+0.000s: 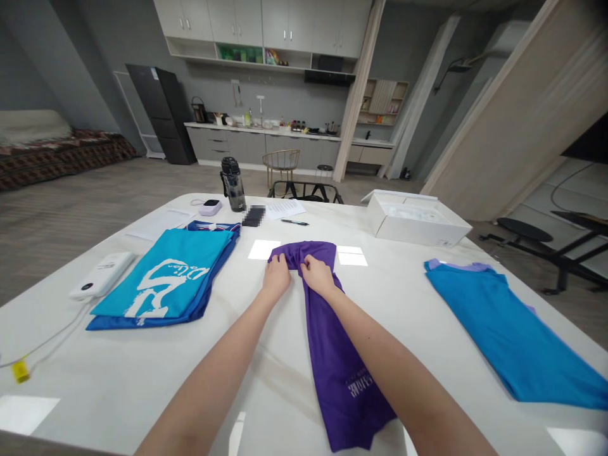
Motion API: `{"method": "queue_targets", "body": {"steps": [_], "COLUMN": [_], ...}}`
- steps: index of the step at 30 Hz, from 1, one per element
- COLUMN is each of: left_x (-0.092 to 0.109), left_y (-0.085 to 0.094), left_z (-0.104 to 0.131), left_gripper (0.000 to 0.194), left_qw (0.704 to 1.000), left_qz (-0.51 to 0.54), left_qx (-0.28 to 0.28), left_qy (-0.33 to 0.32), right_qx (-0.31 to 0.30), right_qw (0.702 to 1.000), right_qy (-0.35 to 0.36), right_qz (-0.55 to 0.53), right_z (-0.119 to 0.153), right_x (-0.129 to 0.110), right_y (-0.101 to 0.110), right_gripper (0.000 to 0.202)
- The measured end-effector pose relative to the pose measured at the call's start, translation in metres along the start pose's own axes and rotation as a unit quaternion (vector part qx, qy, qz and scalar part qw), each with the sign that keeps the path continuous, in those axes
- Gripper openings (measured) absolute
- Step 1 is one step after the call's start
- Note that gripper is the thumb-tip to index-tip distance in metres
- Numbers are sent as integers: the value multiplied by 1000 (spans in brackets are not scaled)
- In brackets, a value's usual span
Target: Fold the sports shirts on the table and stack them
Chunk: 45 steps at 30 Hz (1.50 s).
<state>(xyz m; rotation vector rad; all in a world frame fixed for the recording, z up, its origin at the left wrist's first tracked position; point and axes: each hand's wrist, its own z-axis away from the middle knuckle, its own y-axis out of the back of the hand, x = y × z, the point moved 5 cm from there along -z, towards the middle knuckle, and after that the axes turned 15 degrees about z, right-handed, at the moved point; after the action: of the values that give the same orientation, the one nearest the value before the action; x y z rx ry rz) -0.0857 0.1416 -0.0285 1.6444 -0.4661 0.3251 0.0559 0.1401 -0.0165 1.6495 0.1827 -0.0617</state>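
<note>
A purple T-shirt (pixel 327 329) lies on the white table in front of me, partly folded into a long narrow strip. White lettering shows near its close end. The far part of the cloth spreads sideways and looks bunched between my hands. My left hand (pixel 277 276) grips the left side of that far part with bent fingers. Just to its right, my right hand (pixel 317 275) has its fingers closed on the same cloth. The fingertips are partly hidden in the folds. My right forearm passes over the strip and covers some of it.
Folded teal and blue shirts (pixel 175 272) lie at left beside a white device (pixel 103 274) with a cable. Blue and lilac garments (pixel 503 329) lie at right. Farther back are a bottle (pixel 234 185), a pen (pixel 295 222), papers and a white box (pixel 418 218).
</note>
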Motion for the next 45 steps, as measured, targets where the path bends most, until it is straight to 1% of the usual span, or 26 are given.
{"method": "queue_targets", "body": {"steps": [2,5,9,11,13,16,18,19,21,23,24,25,27,29,31,32,33,34,36,37,38,39,40,42,43,45], "left_x": [-7,-19,-30,-31,-28,-20,-16,-15,-17,-25,-30,-34,-39,-31,-11,-1,7,14,20,20,19,18,17,18,20,29], "left_y": [-6,-8,-2,1,3,4,4,6,13,25,32,39,50,51,42,35,28,21,10,6,2,1,1,5,8,9], "left_z": [-7,-11,-12,-13,-15,-17,-19,-20,-22,-24,-26,-27,-29,-30,-31,-30,-30,-30,-29,-28,-26,-25,-23,-21,-19,-15], "left_gripper": [51,54,54,52,47,34,29,28,29,31,31,32,33,35,35,36,38,41,41,36,29,23,20,25,32,48], "left_qw": [1000,1000,999,999,999,999,999,999,998,997,997,995,989,989,996,998,998,996,990,986,981,978,978,985,990,993], "left_qz": [-2,-14,-27,-26,-27,-28,-30,-31,-37,-43,-46,-49,-49,-35,-7,11,29,43,53,46,36,25,18,22,30,50], "left_qx": [0,-1,-3,-7,-1,11,13,14,28,54,69,86,120,130,89,54,16,-21,-93,-128,-158,-175,-175,-128,-95,-52], "left_qy": [6,18,42,44,38,9,-12,-20,-30,-17,1,26,72,60,-5,-38,-62,-78,-94,-100,-108,-114,-117,-110,-104,-98], "right_qx": [20,25,-47,-84,-55,56,79,73,51,14,-13,-41,-82,-65,-13,-2,-14,-53,-164,-199,-200,-164,-102,19,34,-8], "right_qw": [997,986,969,963,975,996,996,996,998,995,993,993,995,988,973,961,947,929,889,877,881,900,927,963,969,977], "right_qy": [-52,-158,-243,-252,-208,-65,3,14,-22,-96,-115,-108,-24,63,101,113,128,148,186,188,169,129,71,-62,-110,-135], "right_qz": [-51,-48,17,45,55,5,-38,-45,-21,16,21,10,-47,-126,-209,-251,-295,-334,-385,-395,-395,-382,-353,-263,-218,-165], "right_z": [-5,-5,0,1,-1,-8,-12,-14,-18,-22,-23,-24,-23,-17,-7,-1,6,12,23,26,24,19,11,-3,-8,-20], "right_x": [17,66,139,158,155,115,87,78,74,84,89,92,87,73,57,49,40,31,18,17,23,33,49,82,94,105], "right_y": [6,16,24,23,25,28,26,24,22,20,18,16,11,14,22,25,26,25,20,18,16,15,15,14,10,-4], "right_gripper": [27,33,34,33,30,30,34,38,49,57,56,51,31,13,9,11,14,18,25,29,33,34,35,38,45,53]}}
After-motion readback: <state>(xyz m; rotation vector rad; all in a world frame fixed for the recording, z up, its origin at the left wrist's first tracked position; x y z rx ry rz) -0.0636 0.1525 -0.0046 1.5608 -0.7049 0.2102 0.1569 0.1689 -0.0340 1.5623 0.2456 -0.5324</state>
